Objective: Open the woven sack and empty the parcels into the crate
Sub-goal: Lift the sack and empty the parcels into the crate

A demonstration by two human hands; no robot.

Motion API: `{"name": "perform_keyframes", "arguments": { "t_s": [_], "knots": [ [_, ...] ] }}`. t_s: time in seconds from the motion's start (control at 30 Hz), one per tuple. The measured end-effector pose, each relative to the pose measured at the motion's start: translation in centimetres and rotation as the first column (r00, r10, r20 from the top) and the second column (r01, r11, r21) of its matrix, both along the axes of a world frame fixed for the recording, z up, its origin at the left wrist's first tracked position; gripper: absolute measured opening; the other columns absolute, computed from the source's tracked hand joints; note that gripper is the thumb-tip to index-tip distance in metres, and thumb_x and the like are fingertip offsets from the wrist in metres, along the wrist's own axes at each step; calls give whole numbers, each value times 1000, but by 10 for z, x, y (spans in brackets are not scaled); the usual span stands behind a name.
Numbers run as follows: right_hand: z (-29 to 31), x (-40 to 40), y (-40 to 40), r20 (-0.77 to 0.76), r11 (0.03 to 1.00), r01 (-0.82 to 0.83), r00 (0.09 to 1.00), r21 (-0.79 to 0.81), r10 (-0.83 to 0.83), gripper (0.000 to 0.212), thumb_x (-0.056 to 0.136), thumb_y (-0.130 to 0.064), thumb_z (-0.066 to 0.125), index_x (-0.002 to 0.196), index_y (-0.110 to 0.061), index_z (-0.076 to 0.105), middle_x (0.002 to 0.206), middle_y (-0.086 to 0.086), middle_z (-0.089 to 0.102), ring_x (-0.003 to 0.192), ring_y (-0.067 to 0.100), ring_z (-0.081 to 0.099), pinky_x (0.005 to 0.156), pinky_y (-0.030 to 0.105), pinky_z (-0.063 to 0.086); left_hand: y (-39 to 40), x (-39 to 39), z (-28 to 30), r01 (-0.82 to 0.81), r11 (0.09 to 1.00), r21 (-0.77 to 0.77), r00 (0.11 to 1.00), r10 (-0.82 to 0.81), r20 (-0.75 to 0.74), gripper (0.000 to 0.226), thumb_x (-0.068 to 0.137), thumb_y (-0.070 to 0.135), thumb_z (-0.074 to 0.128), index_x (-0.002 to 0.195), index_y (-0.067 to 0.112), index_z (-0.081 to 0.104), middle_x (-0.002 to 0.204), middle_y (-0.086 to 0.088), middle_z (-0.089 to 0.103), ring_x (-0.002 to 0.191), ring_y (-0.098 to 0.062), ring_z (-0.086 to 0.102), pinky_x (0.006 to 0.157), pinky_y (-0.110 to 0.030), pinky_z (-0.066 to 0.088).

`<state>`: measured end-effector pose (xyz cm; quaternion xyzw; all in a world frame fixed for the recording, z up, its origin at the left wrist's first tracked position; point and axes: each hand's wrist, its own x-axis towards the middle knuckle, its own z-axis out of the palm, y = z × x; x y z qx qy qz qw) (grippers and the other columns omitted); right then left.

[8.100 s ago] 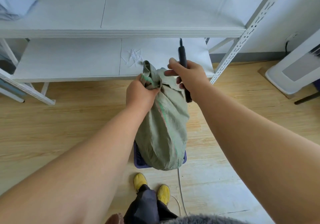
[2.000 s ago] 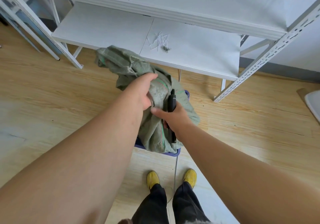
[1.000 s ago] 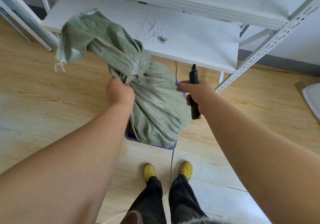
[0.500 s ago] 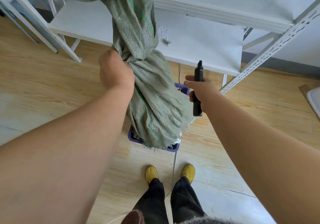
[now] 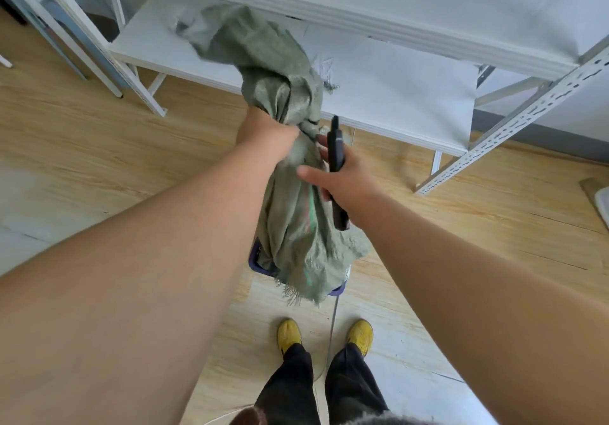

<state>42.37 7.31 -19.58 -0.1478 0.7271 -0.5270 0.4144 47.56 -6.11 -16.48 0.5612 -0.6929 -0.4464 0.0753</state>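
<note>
My left hand (image 5: 267, 134) is clenched around the bunched middle of the green woven sack (image 5: 296, 200), fingers wrapped tight into the gathered cloth. Above my fist the sack's closed end flops up and away toward the lower shelf (image 5: 395, 95) of the white metal rack (image 5: 527, 95); that part is blurred. Below my fist the sack hangs mouth down, its frayed open edge draped over the crate.

My right hand (image 5: 346, 181) grips a slim black tool (image 5: 336, 164), what kind I cannot tell, with the fingers curled round its handle and the thumb stuck out, resting against the side of the hanging sack. The tool lies just beside the cloth, its narrow tip pointing up toward the shelf.

The dark blue crate (image 5: 255, 255) sits on the pale wooden floor (image 5: 99, 148) directly under the sack, just ahead of my yellow shoes (image 5: 290, 334). Only slivers of its rim show at the left and at the near corner; the sack covers the rest, so I cannot tell what is inside. No parcels show from here. A thin pale cable (image 5: 333, 322) runs along the floor between my feet toward the crate.
</note>
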Motion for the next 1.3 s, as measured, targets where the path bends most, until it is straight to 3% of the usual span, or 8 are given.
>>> {"name": "perform_keyframes", "arguments": {
  "t_s": [0.13, 0.2, 0.33, 0.5, 0.63, 0.7, 0.83, 1.3],
  "knots": [
    [-2, 7, -8, 21, 999, 41, 999, 34, -41, 43, 74, -28, 84, 105, -13, 59, 67, -5, 58, 44, 7, 51, 43, 21, 42, 9, 4, 9, 252, 866, 431, 950, -136, -283, 38, 82, 27, 75, 116, 16, 63, 104, 2, 72, 90, -11, 70, 64, -24, 58],
    [-7, 3, -5, 95, 991, 130, 987, 19, -132, 30, 78, -26, 80, 93, -13, 58, 56, -3, 53, 39, 11, 46, 42, 22, 40, 10, 11, 7, 364, 804, 470, 888, -148, -435, 43, 85, 26, 73, 124, 16, 58, 115, 6, 68, 104, -7, 65, 75, -22, 56],
    [-12, -10, 1, 182, 960, 268, 943, 83, -280, 23, 82, -25, 76, 88, -13, 57, 51, 4, 49, 39, 17, 42, 47, 27, 42, 19, 36, -24, 225, 972, 73, 928, -191, -319, 62, 81, 43, 72, 136, 25, 48, 126, 12, 57, 114, -6, 55, 93, -27, 48],
    [-9, -16, -2, 435, 974, 206, 871, 93, -226, 26, 79, -17, 80, 93, -8, 60, 62, 3, 52, 39, 10, 41, 42, 22, 40, 53, 62, -83, 497, 867, -16, 868, -497, 6, 107, 50, 64, 78, 141, 31, 32, 134, 5, 50, 122, -18, 51, 101, -42, 45],
    [-3, -19, -1, 558, 998, 46, 828, 35, -58, 18, 81, -13, 77, 90, -10, 61, 66, 0, 54, 41, 5, 37, 37, 17, 38, 62, 46, -82, 201, 974, -102, 973, -210, -96, 45, 83, 30, 66, 125, 21, 53, 110, -4, 66, 103, -27, 62, 85, -41, 52],
    [-2, -25, 1, 551, 1000, 22, 834, 9, -23, 15, 82, -13, 75, 89, -12, 62, 69, -1, 54, 43, 4, 37, 39, 16, 38, 51, 44, -74, 212, 955, -209, 975, -220, -18, 30, 89, 14, 57, 119, 16, 59, 106, -9, 67, 100, -31, 62, 80, -36, 50],
    [-5, -39, 10, 503, 983, 180, 847, 28, -169, 34, 81, -13, 77, 112, -9, 65, 96, 7, 63, 41, 5, 43, 40, 19, 41, 25, 39, -50, 258, 885, -388, 966, -245, 83, 32, 86, 1, 50, 114, 14, 59, 107, -10, 64, 98, -31, 60, 76, -33, 47],
    [-7, -53, 43, 343, 878, 465, 811, 116, -474, 28, 83, -5, 72, 111, -10, 68, 91, 9, 59, 37, 8, 42, 39, 18, 40, -17, 20, -7, 131, 799, -587, 989, -70, 127, 31, 85, -1, 40, 105, 18, 54, 105, -10, 59, 91, -32, 57, 68, -39, 48]
  ]
}}
